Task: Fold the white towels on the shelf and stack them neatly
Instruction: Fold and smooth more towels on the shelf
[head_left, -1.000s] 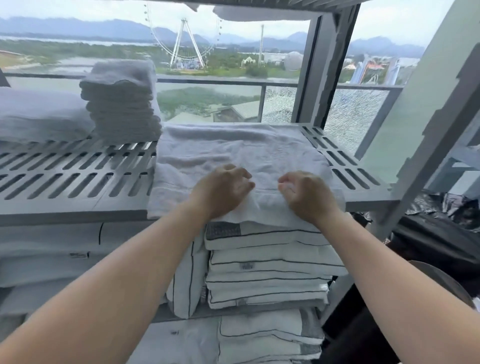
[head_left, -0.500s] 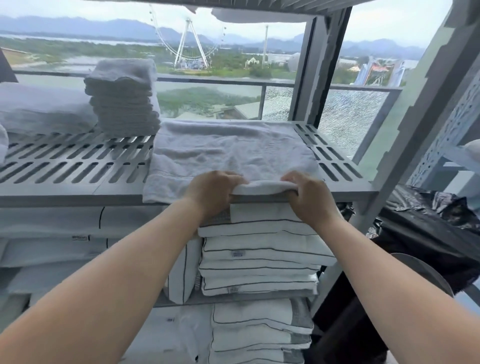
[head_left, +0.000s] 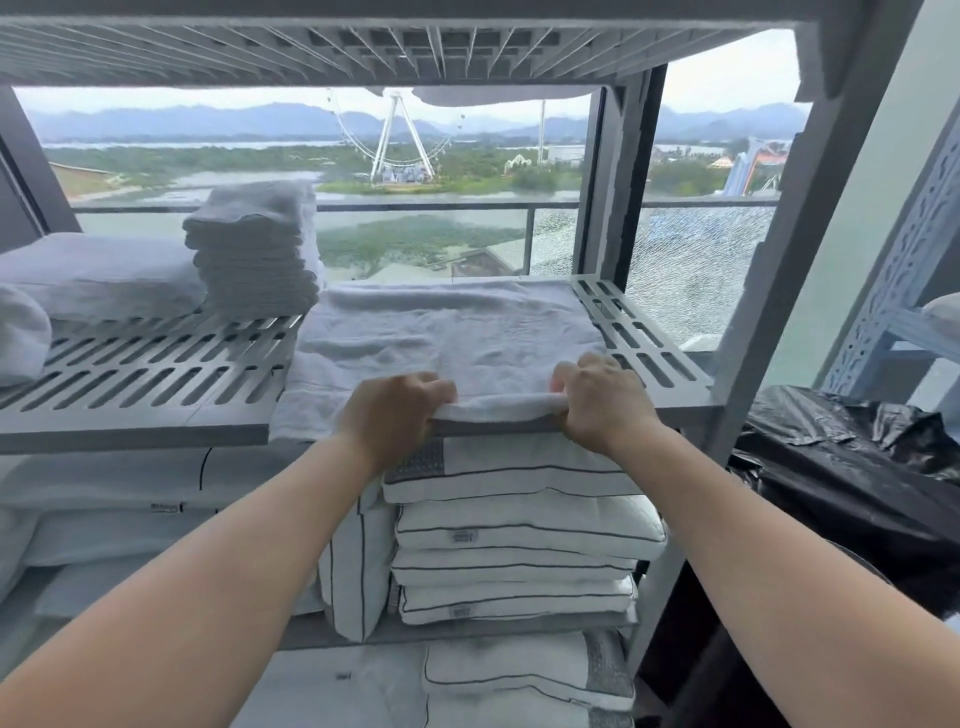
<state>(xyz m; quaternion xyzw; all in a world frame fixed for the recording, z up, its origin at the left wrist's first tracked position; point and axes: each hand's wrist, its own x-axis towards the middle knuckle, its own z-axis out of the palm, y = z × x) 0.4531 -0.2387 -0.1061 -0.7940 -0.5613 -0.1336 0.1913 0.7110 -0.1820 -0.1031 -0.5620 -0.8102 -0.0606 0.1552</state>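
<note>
Slatted shelf (head_left: 156, 374); towel (head_left: 457, 338) front edge apparently pinched by left hand (head_left: 389, 415), right hand (head_left: 597, 400).

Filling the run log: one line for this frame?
step: fold | left hand, right hand: gripping near edge of white towel | on slatted shelf | stack: back left

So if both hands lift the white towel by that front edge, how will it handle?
Probably floppy: the towel already bunches into a soft roll where the left hand and right hand pinch it. It looks light for its spread, though thick terry. Likely not slippery; its nap should drag on the slotted shelf rather than slide.
</note>
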